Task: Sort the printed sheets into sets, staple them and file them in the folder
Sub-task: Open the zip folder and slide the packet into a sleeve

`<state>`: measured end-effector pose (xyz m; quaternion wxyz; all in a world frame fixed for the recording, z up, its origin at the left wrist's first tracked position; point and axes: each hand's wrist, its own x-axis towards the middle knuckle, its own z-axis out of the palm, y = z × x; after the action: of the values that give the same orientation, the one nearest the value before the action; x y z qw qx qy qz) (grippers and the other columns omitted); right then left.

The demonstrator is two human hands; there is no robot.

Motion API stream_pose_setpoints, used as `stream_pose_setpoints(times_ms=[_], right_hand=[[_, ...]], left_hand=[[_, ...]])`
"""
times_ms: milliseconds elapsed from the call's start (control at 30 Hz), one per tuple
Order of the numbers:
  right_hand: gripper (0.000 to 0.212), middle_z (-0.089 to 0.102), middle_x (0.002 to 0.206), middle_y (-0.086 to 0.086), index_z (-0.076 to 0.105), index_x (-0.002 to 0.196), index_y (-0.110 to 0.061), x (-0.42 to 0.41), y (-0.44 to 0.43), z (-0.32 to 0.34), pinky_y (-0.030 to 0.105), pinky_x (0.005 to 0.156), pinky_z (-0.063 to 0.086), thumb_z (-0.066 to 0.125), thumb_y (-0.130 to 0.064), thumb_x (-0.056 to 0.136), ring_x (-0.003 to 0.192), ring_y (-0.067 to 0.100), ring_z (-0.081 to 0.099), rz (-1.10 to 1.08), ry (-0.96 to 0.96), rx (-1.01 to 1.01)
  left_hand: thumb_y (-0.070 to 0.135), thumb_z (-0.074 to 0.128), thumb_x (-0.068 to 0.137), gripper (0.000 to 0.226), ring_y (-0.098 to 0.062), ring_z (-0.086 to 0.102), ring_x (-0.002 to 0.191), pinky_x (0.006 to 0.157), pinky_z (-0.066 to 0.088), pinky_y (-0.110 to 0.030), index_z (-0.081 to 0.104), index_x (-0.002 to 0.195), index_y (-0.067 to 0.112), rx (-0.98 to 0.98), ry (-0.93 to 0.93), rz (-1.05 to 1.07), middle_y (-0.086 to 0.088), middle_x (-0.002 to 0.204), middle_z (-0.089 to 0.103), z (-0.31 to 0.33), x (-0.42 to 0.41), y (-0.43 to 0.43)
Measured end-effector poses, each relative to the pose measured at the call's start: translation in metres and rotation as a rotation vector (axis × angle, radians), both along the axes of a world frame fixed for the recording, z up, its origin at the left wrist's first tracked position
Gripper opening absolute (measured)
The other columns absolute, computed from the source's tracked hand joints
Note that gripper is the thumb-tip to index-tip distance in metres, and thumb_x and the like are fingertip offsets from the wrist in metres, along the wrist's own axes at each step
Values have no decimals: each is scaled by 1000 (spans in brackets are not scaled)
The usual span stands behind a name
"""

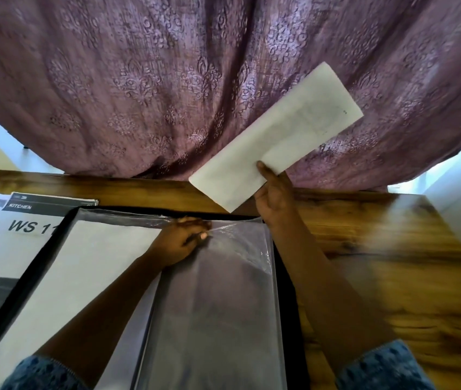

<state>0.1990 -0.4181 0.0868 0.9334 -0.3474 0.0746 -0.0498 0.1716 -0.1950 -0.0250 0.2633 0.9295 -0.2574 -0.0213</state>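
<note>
The folder point(42, 250) lies open on the counter point(378, 249) under my left fingers point(195, 224), which curl and pinch the top edge of its clear sleeve point(223, 291). Printed sheets point(24, 229) lie left of them. Beyond, to their right, my right fingers point(266, 175) grip a white set of sheets point(280, 130), held above the counter before the curtain point(139, 80).

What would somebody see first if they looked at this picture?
The big purple patterned curtain fills the top. In front of it, the right hand holds up white paper above the wooden table. Below, the left hand pinches a clear sleeve of the open folder.
</note>
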Motion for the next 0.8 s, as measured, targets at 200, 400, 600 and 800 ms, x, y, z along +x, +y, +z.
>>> stream_pose_setpoints(times_ms=[200, 400, 600, 800], right_hand=[[25, 69, 93, 3, 63, 95, -13, 11, 15, -29, 30, 69, 57, 59, 9, 84, 82, 17, 66, -46, 107, -94], [19, 66, 100, 8, 64, 91, -10, 8, -3, -41, 42, 81, 54, 68, 4, 80, 79, 19, 63, 8, 208, -544], [37, 63, 110, 15, 60, 113, 3, 16, -26, -31, 42, 81, 54, 69, 5, 78, 90, 28, 62, 100, 249, -761], [46, 61, 119, 24, 58, 116, 9, 23, -34, -25, 55, 94, 47, 70, 13, 72, 107, 40, 60, 276, 266, -746]], left_hand=[[51, 26, 99, 55, -20, 62, 100, 92, 36, -26, 70, 109, 19, 109, -388, 74, 1, 107, 71, -10, -2, -4], [51, 25, 99, 58, -23, 64, 90, 80, 45, -29, 72, 103, 17, 38, -406, 222, -3, 97, 72, -9, -4, 2], [37, 36, 95, 42, -25, 61, 85, 81, 39, -33, 71, 95, 15, 33, -440, 259, -5, 90, 71, -9, 0, 0], [38, 34, 92, 38, -23, 60, 86, 78, 36, -34, 69, 90, 22, 23, -371, 294, 0, 90, 70, 1, 8, -9]])
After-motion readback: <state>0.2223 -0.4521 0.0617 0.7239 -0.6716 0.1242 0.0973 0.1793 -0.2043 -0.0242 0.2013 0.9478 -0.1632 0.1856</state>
